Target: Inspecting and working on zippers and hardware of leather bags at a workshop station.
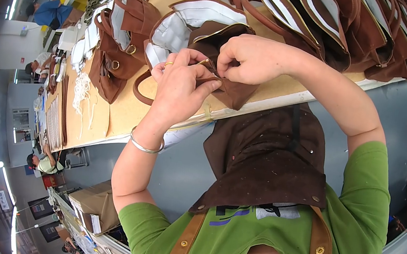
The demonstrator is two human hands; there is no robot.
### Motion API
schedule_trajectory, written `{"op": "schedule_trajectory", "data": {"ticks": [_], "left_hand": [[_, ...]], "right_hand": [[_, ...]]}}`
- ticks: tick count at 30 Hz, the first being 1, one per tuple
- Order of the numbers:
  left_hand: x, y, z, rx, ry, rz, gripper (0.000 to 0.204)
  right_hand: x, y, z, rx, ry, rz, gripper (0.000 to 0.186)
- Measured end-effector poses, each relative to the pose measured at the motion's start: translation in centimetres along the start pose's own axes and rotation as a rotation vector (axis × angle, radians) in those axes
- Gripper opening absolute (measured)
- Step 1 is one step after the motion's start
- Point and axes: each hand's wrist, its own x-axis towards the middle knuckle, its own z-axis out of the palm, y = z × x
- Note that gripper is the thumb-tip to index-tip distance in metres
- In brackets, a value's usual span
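Note:
A brown handbag (238, 94) with pale lining (170, 36) pulled out lies at the table's near edge in front of me. My left hand (182, 84) is closed on the bag's upper edge, the thumb along the near side and the fingers over the far side. A bit of gold zipper (204, 62) shows by its fingertips. From the right, my right hand (254, 59) reaches over the bag's opening. Its fingertips are pinched together close to the left hand; what they grip is too small to tell. One rounded handle (142, 88) hangs below my left wrist.
Several brown handbags (114, 64) stand to the left. A row of open, zippered bags (325, 20) fills the far right. White cord (82, 88) and flat brown strips (64, 111) lie on the table (111, 127). Other people (48, 162) work farther left.

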Motion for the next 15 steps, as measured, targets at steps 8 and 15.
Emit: {"op": "schedule_trajectory", "data": {"ticks": [8,15], "left_hand": [[0.21,0.15,-0.20,-0.003,-0.037,-0.037,0.017],[0.22,0.15,-0.40,-0.030,-0.075,-0.081,0.018]], "right_hand": [[0.01,-0.13,-0.06,-0.011,0.010,0.005,0.016],[-0.24,0.07,0.05,0.028,0.022,-0.007,0.016]]}}
